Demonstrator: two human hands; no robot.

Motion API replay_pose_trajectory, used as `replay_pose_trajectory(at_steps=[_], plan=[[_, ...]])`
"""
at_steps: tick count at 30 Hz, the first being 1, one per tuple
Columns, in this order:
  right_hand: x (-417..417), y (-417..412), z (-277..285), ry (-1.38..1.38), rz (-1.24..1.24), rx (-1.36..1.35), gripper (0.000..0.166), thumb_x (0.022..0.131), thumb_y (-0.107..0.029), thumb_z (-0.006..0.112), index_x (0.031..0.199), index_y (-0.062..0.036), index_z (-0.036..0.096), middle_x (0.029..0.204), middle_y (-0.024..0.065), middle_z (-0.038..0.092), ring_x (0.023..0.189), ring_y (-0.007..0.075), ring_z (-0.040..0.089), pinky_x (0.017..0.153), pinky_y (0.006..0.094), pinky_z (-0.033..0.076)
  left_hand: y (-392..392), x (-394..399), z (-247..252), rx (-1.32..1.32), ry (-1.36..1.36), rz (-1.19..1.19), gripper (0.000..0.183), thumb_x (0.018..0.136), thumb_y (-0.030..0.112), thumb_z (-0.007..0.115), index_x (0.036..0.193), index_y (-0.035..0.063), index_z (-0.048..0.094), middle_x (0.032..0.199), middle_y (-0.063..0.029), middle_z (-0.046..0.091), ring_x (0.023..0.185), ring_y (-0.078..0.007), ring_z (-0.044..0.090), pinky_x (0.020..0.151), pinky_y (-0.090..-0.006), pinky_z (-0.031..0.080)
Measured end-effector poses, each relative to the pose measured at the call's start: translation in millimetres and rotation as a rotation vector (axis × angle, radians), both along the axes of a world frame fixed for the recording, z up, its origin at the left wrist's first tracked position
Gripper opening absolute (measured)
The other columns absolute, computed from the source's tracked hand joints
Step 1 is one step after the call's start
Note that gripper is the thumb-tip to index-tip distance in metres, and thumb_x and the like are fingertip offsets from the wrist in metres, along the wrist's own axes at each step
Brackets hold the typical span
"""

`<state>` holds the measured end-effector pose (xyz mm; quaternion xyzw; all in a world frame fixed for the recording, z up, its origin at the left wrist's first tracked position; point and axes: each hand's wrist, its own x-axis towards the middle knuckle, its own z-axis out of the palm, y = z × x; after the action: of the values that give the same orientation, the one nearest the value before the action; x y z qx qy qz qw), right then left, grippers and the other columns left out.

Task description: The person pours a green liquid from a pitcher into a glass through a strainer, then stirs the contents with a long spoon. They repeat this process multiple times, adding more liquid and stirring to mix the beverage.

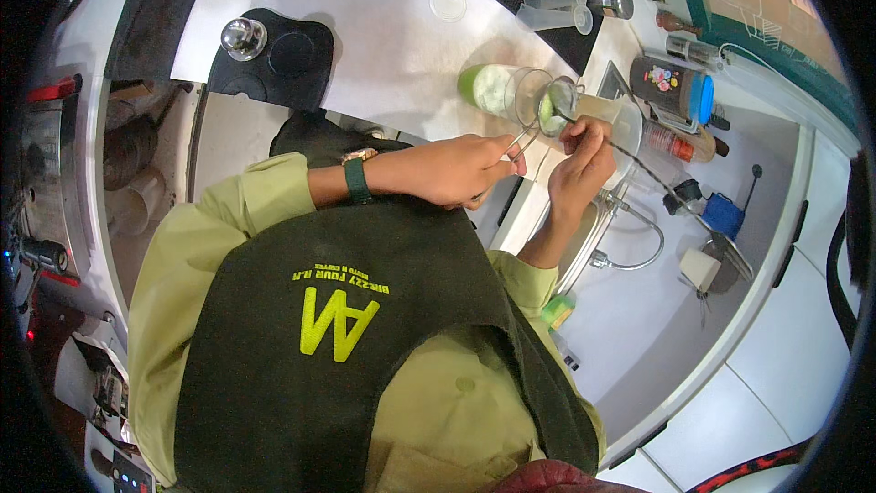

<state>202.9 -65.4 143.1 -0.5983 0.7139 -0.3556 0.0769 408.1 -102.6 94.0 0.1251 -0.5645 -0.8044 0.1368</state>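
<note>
My left hand (458,168), with a green-strapped watch at its wrist, grips the wire handle of a small mesh strainer (561,99). Pale green matter lies in the strainer, which is over or beside the mouth of a clear glass (530,92). Green and whitish contents (489,87) fill the glass's far part. My right hand (585,157) holds a long bar spoon with a twisted shaft (647,170); its working end reaches the strainer, its tip partly hidden. A clear plastic jug (626,140) stands just behind my right hand.
A sink with a curved metal faucet (657,233) lies right of my right forearm. Farther right are a blue-lidded jar (705,99), a blue container (723,214) and a white block (698,268). A metal tamper (243,39) rests on a black mat (311,58) at left.
</note>
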Motion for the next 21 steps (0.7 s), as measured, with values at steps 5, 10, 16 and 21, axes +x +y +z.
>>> replay_pose_trajectory(at_steps=[5,10,16,21], plan=[[-3.7,-1.3,-0.6,0.028,-0.019,-0.004,0.031,0.108,-0.009,0.036,0.084,0.0016,0.054,0.078,0.0074,0.058,0.065,0.013,0.056,0.059,0.0263,0.047,-2.6,4.7,6.1,-0.019,0.006,0.023,0.027,0.104,0.021,0.04,0.121,0.0018,0.049,0.05,-0.0039,0.05,0.044,-0.0215,0.053,0.05,-0.0359,0.043],[-4.6,-5.2,-2.3,0.007,-0.093,-0.106,0.035,0.108,-0.011,0.035,0.082,0.0,0.056,0.076,0.006,0.058,0.061,0.0118,0.051,0.055,0.0268,0.04,-4.5,6.3,7.7,-0.029,-0.009,0.011,0.027,0.104,0.021,0.039,0.121,0.0023,0.049,0.05,-0.0039,0.05,0.045,-0.0212,0.054,0.051,-0.0362,0.044],[-7.9,-2.6,-2.9,0.01,-0.03,-0.047,0.033,0.107,-0.01,0.036,0.081,-0.0017,0.055,0.075,0.0054,0.057,0.06,0.0124,0.049,0.056,0.0278,0.041,-2.5,4.7,3.5,-0.037,0.019,0.021,0.026,0.104,0.02,0.04,0.12,0.0022,0.049,0.051,-0.0039,0.05,0.046,-0.021,0.055,0.052,-0.0365,0.044],[-5.9,1.9,-4.5,0.031,-0.009,-0.066,0.036,0.109,-0.015,0.034,0.082,-0.002,0.054,0.075,0.0052,0.057,0.063,0.0121,0.05,0.058,0.0273,0.042,-1.4,3.4,0.8,-0.016,-0.017,0.015,0.027,0.103,0.02,0.041,0.121,0.0014,0.049,0.051,-0.0042,0.05,0.047,-0.0212,0.055,0.053,-0.0361,0.044]])
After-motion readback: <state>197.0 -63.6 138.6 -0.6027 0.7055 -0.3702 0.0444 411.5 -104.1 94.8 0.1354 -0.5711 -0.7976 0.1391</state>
